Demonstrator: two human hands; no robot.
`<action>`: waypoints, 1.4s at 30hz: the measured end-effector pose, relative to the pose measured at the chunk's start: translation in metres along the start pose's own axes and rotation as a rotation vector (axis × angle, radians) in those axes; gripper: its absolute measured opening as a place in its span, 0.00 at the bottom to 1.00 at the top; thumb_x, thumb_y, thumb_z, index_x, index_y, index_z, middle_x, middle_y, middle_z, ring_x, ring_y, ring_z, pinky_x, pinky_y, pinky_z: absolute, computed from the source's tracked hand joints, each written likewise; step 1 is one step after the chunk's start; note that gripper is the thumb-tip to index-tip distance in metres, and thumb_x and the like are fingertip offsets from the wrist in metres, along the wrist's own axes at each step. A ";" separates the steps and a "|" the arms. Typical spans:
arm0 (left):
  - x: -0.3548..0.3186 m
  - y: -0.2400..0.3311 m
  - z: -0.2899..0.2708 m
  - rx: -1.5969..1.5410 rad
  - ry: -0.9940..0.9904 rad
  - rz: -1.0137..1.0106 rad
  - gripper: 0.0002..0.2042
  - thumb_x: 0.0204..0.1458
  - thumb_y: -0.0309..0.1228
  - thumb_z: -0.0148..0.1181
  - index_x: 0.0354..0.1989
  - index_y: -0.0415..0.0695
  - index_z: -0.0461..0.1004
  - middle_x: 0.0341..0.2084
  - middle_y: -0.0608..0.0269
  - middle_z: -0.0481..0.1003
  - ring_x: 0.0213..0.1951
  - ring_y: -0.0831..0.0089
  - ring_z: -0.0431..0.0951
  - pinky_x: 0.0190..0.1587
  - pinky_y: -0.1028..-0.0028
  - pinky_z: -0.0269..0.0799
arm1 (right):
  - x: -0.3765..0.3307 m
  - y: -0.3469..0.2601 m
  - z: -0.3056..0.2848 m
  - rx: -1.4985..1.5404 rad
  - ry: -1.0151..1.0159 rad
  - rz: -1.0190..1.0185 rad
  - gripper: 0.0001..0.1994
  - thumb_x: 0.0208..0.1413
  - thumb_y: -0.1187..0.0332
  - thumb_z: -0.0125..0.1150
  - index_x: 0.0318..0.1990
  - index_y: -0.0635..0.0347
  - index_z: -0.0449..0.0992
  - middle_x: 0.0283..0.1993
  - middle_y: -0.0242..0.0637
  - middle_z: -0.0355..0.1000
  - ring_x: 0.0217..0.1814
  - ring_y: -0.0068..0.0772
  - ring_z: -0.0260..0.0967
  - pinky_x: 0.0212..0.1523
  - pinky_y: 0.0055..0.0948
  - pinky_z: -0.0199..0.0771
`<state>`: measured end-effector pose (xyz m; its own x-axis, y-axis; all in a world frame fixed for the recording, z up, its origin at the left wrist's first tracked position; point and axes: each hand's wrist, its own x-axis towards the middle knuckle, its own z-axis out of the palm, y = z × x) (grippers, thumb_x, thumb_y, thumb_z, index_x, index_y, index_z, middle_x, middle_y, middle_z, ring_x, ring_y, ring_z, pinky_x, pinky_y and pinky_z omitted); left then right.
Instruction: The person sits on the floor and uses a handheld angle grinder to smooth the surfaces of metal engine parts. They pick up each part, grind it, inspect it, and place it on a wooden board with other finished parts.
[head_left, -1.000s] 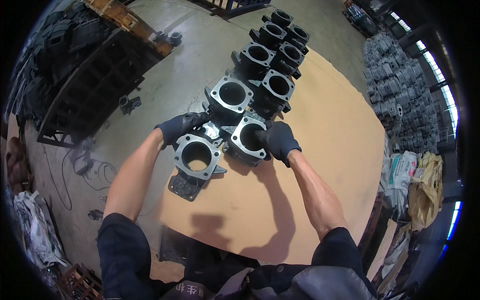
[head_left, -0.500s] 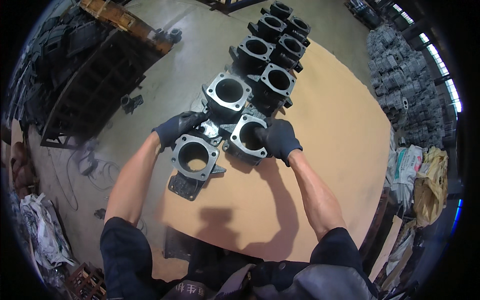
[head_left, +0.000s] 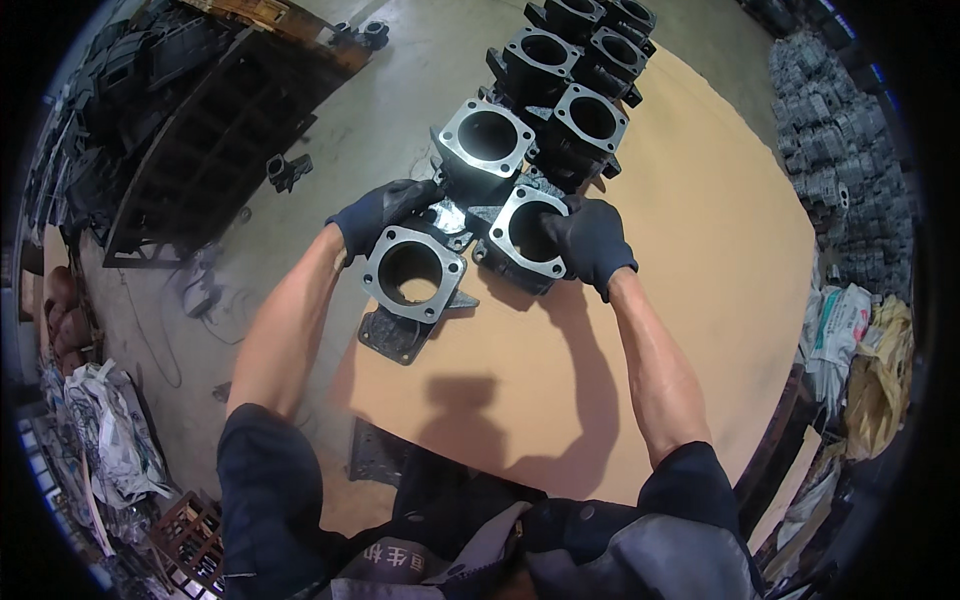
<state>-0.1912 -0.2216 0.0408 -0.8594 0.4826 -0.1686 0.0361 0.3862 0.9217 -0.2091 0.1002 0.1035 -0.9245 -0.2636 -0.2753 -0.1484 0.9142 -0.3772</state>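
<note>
Several dark metal castings with square, bright-faced flanges and round bores stand in two rows on a tan board (head_left: 690, 270). My right hand (head_left: 597, 245), in a dark glove, grips the front right casting (head_left: 508, 252), with fingers reaching into its bore. My left hand (head_left: 385, 215), gloved too, is closed on the dark edge of a casting beside a shiny metal face (head_left: 448, 216); which casting this belongs to is hard to tell. Just below that hand is the front left casting (head_left: 405, 262), its dark foot plate toward me. Behind it stands another left-row casting (head_left: 488, 135).
A dark metal frame (head_left: 200, 150) heaped with black parts stands at the left. One loose part (head_left: 289, 172) lies on the floor. Stacked grey castings (head_left: 830, 160) fill the far right, with white sacks (head_left: 838, 325) and a yellowish sack (head_left: 880, 365) nearer.
The whole view has shifted, so the castings, board and floor sit higher and farther right in the picture. Both hands keep the same hold, and the castings stay in the same arrangement.
</note>
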 end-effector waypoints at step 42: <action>0.005 0.027 0.006 -0.096 0.002 -0.147 0.22 0.65 0.35 0.50 0.64 0.36 0.68 0.55 0.54 0.73 0.56 0.68 0.73 0.60 0.69 0.69 | -0.032 0.014 0.115 0.725 0.726 0.270 0.20 0.70 0.58 0.42 0.37 0.65 0.76 0.37 0.53 0.74 0.42 0.57 0.70 0.45 0.49 0.70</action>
<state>-0.1916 -0.2042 0.0624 -0.8527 0.4252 -0.3035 -0.1389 0.3755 0.9164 -0.1410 0.0860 0.0056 -0.9191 0.3868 0.0752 0.1167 0.4495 -0.8856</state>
